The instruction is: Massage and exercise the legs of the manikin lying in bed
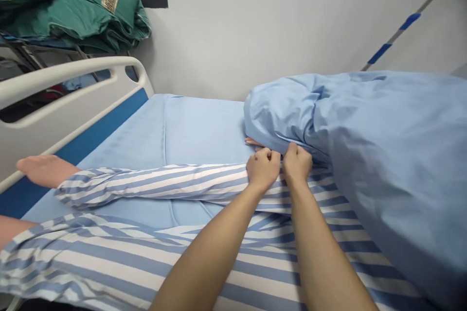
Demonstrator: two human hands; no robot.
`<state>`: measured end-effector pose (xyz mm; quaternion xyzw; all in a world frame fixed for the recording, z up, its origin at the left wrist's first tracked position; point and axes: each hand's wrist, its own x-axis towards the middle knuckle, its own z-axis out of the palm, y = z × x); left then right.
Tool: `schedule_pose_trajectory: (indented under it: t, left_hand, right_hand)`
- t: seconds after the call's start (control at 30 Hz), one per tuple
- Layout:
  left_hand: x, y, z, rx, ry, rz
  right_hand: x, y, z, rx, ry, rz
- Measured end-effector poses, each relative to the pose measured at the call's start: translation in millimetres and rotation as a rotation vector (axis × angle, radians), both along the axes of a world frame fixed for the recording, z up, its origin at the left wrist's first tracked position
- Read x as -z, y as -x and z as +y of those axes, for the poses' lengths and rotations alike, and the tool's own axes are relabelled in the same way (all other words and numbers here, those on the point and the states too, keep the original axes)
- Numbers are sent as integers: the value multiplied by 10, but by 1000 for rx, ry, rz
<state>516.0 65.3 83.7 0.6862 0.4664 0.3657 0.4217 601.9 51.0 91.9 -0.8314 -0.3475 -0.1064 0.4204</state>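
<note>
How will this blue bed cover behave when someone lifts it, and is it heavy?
It is likely floppy: the blue cover falls in soft folds beside the left hand and right hand pinching it. It probably feels fairly light for its bulk, though any filling is hidden. It may slide easily over the striped cloth.

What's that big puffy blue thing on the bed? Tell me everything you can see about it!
The big light blue bedcover looks like soft, smooth cotton. It is bunched into a thick, rounded heap with deep wrinkles and folds. It fills the right side of the bed, resting on striped pyjamas and reaching over the light blue sheet. The left hand and right hand pinch its lower edge.
</note>
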Motion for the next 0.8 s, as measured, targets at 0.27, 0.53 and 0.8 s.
schedule_pose_trajectory:
  t: [0.27, 0.53, 0.8]
  left_hand:
    - [16, 617, 184, 260, 37, -100]
    - [-45, 2506, 710, -122, -121, 42]
    - [269, 3804, 916, -371, -130, 269]
  right_hand:
    - [76, 47, 21, 25, 255, 18]
    - [102, 23, 33, 41, 230, 52]
    - [134, 27, 63, 75, 270, 1]
